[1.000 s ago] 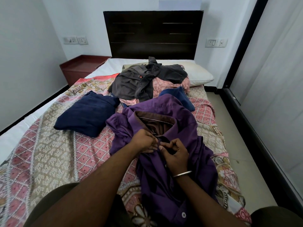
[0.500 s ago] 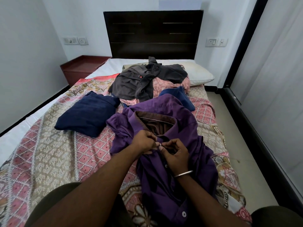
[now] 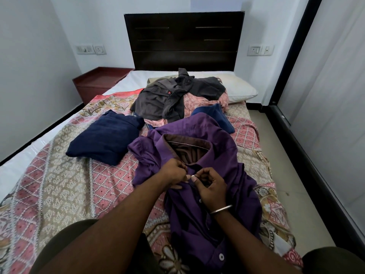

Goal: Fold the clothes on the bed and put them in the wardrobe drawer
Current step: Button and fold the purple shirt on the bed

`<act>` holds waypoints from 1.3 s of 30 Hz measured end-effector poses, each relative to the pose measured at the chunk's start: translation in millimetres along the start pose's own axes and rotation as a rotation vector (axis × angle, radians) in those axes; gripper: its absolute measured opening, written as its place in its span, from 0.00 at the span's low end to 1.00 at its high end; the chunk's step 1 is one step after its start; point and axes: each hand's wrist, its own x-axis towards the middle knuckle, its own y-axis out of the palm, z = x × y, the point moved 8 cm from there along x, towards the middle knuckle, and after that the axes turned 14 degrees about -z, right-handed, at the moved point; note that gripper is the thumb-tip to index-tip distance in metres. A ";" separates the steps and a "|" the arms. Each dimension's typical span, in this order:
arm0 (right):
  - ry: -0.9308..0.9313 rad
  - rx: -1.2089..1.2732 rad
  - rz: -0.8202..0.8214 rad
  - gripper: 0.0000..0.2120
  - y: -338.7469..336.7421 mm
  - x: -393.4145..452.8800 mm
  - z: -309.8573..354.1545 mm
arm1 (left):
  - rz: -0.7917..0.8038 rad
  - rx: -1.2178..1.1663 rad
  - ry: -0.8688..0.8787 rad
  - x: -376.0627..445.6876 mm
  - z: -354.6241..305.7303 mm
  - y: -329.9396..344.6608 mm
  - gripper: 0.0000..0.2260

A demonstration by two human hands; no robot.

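Fingers of left hand (image 3: pixel 173 172) and right hand (image 3: pixel 210 186) pinch one purple shirt (image 3: pixel 207 194) placket beside one folded navy garment (image 3: pixel 106 137).

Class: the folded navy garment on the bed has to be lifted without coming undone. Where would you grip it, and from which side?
Grip the navy garment by its two long side edges, one hand on each, coming from the near end. It lies flat as a compact, roughly rectangular bundle, so support on both sides should keep the folds together.
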 end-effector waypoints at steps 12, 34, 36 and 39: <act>-0.273 -0.154 -0.189 0.09 -13.7 10.4 31.6 | -0.214 0.422 0.514 12.8 -43.5 -42.3 0.11; -0.684 -0.316 0.409 0.07 39.2 93.9 79.6 | -0.246 0.342 0.741 53.7 -54.2 -49.4 0.05; -0.691 -0.283 0.412 0.05 41.0 94.2 86.8 | -0.260 0.289 0.725 52.9 -56.1 -53.7 0.04; -0.759 -0.268 0.454 0.05 47.4 90.0 97.4 | -0.259 0.271 0.718 46.7 -61.0 -54.7 0.04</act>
